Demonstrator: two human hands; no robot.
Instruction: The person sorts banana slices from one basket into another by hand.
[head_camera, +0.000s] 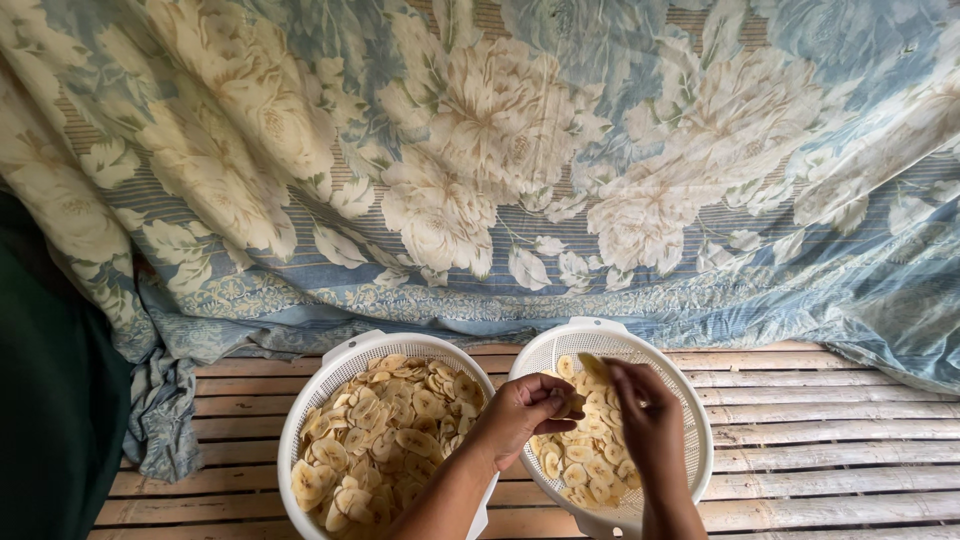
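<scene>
From the head view, two white colanders are seen side by side on a slatted bamboo platform (820, 440), and over the right colander (690, 420) the left hand (522, 412) is curled, a pale banana slice (572, 405) pinched between thumb and fingertips, while the right hand (645, 415) is held just beside it, fingers drawn together on another slice (592, 366). The left colander (310, 400) is heaped almost to the rim with banana chips (385, 440), whereas the right one is judged only partly filled, so plenty appears left to be handled. A flowered blue cloth (500, 170) is draped behind.
</scene>
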